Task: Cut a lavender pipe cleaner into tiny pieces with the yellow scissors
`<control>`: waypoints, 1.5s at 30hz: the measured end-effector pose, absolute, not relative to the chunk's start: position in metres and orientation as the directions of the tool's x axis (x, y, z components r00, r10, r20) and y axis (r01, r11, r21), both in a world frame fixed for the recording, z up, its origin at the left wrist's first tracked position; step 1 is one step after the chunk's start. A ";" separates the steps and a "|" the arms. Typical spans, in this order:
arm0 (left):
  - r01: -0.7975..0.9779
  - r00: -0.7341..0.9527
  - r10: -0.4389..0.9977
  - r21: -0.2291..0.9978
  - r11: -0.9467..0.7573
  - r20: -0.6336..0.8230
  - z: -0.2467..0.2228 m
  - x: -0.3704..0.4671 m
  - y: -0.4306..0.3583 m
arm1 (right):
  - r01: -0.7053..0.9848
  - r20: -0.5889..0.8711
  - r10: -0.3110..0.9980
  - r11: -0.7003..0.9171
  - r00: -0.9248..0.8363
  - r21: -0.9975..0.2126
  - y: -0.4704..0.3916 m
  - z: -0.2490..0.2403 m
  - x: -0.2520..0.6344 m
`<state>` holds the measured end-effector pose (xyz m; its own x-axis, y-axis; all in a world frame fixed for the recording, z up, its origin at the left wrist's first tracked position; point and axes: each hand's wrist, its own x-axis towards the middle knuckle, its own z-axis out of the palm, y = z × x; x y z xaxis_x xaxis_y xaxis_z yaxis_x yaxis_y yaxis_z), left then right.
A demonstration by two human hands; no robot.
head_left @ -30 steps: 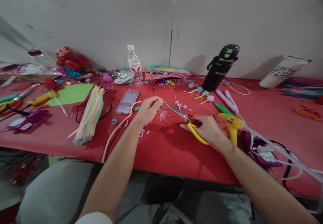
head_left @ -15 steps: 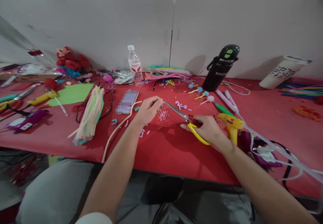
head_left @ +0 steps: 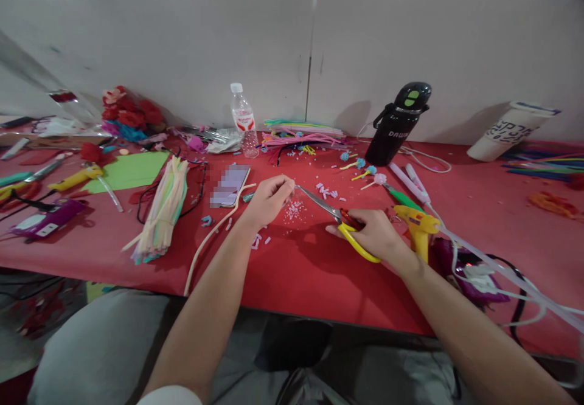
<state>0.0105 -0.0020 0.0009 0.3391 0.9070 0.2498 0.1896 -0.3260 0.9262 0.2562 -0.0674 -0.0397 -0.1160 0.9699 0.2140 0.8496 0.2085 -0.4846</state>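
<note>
In the head view, the left hand is pinched nearly closed at the scissors' tip, what it grips too small to tell, while the right hand curls around the yellow and red handles of the scissors. Below lie tiny pink clippings on the red table, with a glue gun near the right hand and pale partition panels behind.

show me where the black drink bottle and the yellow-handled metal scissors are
Black drink bottle (head_left: 393,134): head view, on its body.
Yellow-handled metal scissors (head_left: 320,202): head view, on the blades.
</note>
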 end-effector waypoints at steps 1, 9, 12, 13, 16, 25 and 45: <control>0.188 0.340 0.907 0.927 -0.324 0.249 0.001 0.010 -0.002 | 0.849 0.211 0.971 0.207 -0.116 -0.486 -0.067 -0.040 0.256; 0.201 0.333 0.911 0.926 -0.320 0.243 0.003 0.010 -0.003 | 0.842 0.204 0.971 0.213 -0.125 -0.496 -0.067 -0.039 0.257; 0.197 0.334 0.910 0.926 -0.322 0.246 0.003 0.010 -0.003 | 0.844 0.200 0.972 0.207 -0.121 -0.494 -0.068 -0.039 0.256; 0.196 0.334 0.910 0.926 -0.323 0.247 0.003 0.010 -0.003 | 0.843 0.197 0.973 0.203 -0.118 -0.498 -0.068 -0.039 0.256; 0.202 0.333 0.909 0.923 -0.329 0.251 0.003 0.011 -0.003 | 0.841 0.193 0.976 0.190 -0.104 -0.506 -0.069 -0.039 0.255; 0.205 0.336 0.910 0.925 -0.320 0.241 0.005 0.011 -0.004 | 0.841 0.194 0.975 0.197 -0.112 -0.505 -0.069 -0.037 0.255; 0.210 0.343 0.911 0.926 -0.314 0.231 0.002 0.010 -0.002 | 0.845 0.197 0.973 0.206 -0.123 -0.494 -0.068 -0.037 0.255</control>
<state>0.0096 -0.0019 0.0020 0.3430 0.9105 0.2310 0.2102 -0.3141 0.9258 0.2549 -0.0680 -0.0367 -0.1226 0.9728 0.1966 0.8449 0.2062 -0.4936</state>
